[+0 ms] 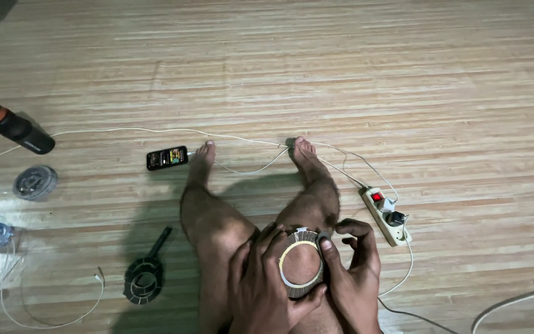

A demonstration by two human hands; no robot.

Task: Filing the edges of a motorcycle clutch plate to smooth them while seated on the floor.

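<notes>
Here, left hand (267, 284) and right hand (353, 278) both grip a tape ring (301, 265) with curled fingers; a dark bottle (12, 127) lies apart, contents unseen.

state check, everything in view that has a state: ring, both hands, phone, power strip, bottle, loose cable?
ring: held upright over the knee.
left hand: gripping the ring's left and lower rim.
right hand: fingers pinching the ring's right rim.
phone: flat on floor, screen lit.
power strip: switch glowing red, plugs inserted.
black bottle: lying on its side.
loose white cable: end unplugged.
</notes>
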